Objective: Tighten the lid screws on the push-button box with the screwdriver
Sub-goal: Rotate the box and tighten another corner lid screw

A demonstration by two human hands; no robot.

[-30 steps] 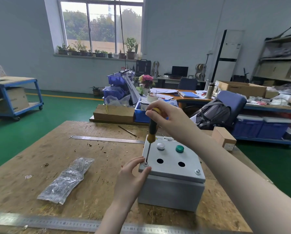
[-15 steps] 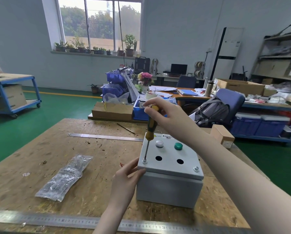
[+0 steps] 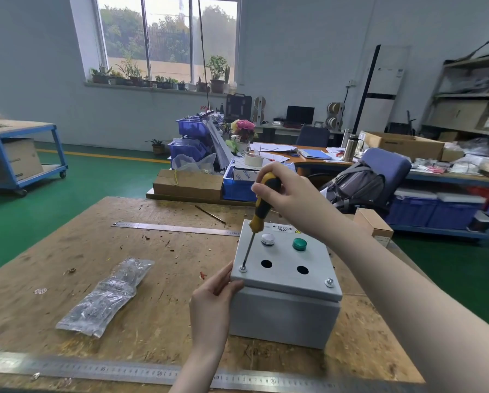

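A: What is the biggest thing here?
B: The table (image 3: 67,251), worn chipboard. The box (image 3: 283,316) sits on it, grey metal, toward the table's near right part.

A: Any writing on the box?
B: A label (image 3: 283,228) at the lid's far edge reads "BB02", with a small yellow warning triangle beside it. The finer print under it is too small to read.

A: How does the box look?
B: The lid (image 3: 283,276) carries a white button (image 3: 267,239) and a green button (image 3: 299,244) on its far half, two open round holes nearer. One screw (image 3: 242,269) sits in the lid's near left corner, another screw (image 3: 329,282) in the near right corner.

A: And the hands?
B: The right hand (image 3: 288,194) is wrapped round the top of the screwdriver (image 3: 259,211), yellow and black handle, shaft slanting down, tip on the left corner screw. The left hand (image 3: 212,302) presses against the box's near left corner, thumb on the lid edge, fingers curled at the side wall, gripping nothing else.

A: What else lies around the box?
B: A long ruler (image 3: 124,373) runs along the table's near edge in front of the box, numbers showing. A second ruler (image 3: 175,228) lies left of the box's far side. A clear plastic bag (image 3: 107,296) lies well left of the box. A small carton (image 3: 373,225) stands right of the box, behind the right forearm.
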